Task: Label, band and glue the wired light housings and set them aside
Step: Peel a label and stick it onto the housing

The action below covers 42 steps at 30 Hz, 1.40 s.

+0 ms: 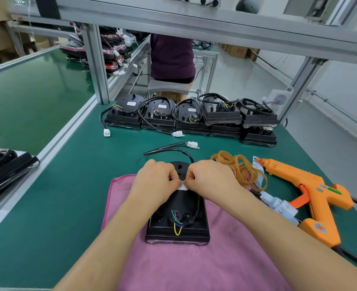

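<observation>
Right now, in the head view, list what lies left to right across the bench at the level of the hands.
Black housings at the edge, left hand, label, right hand, rubber bands, orange glue gun.

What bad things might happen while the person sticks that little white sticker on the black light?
The label, pinched by the left hand and right hand, might go on crooked or fold onto itself. The housing lies on a loose pink cloth, so pressing could make it slide. The glue gun lies close on the right; its tip may be hot, so an elbow bump could hurt.
</observation>
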Each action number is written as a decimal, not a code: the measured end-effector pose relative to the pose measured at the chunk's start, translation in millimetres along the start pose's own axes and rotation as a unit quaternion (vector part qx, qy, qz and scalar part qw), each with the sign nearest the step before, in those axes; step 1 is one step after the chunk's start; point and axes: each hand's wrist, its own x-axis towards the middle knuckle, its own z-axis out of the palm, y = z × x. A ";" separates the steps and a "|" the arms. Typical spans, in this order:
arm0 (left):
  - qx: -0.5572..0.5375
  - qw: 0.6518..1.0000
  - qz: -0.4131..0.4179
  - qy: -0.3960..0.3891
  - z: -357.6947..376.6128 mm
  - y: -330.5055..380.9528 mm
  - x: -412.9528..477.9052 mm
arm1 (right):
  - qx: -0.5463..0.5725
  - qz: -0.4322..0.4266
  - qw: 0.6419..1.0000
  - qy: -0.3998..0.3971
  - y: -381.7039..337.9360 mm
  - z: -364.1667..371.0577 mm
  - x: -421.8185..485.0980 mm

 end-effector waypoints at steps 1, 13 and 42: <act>0.007 1.000 0.004 0.003 0.4 0.0 -0.3 | -0.005 -0.001 1.000 0.008 -0.3 0.8 -0.5; -0.026 0.999 -0.024 0.025 3.3 -5.3 -2.4 | 0.064 0.015 0.996 0.061 7.0 2.0 -12.5; -0.464 0.867 -0.146 0.110 -9.1 22.6 -53.3 | 0.802 0.159 0.574 0.035 3.7 21.1 -87.0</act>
